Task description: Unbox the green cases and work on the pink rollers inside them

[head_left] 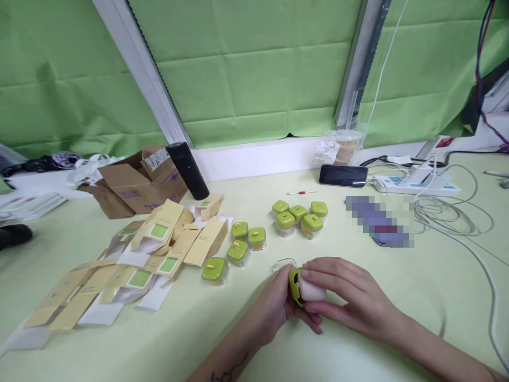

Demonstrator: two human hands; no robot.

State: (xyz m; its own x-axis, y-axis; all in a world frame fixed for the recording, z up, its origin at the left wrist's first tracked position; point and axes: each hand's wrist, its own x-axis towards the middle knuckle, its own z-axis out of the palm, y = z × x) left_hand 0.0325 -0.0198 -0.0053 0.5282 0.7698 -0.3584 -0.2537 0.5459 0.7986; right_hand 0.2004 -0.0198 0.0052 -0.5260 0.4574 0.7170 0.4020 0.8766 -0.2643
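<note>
My left hand [276,302] is closed round a green lid [295,289], which is turned on its side with its underside facing right. With its fingers and thumb, my right hand [345,289] grips a smooth whitish piece [313,291] set against the lid's underside. Just behind my left hand lies a clear plastic box [285,262], partly hidden. Several small clear boxes with green lids and a loop on top [214,269] stand to the left. Farther back, another group has green lids with a dark slot [298,213].
Unfolded tan cartons [170,260] are heaped on the left, before an open cardboard box [139,183] and a black cylinder [189,172]. A thin red-handled tool [302,192] and a phone [343,175] lie at the back. Cables and a power strip [417,184] occupy the right.
</note>
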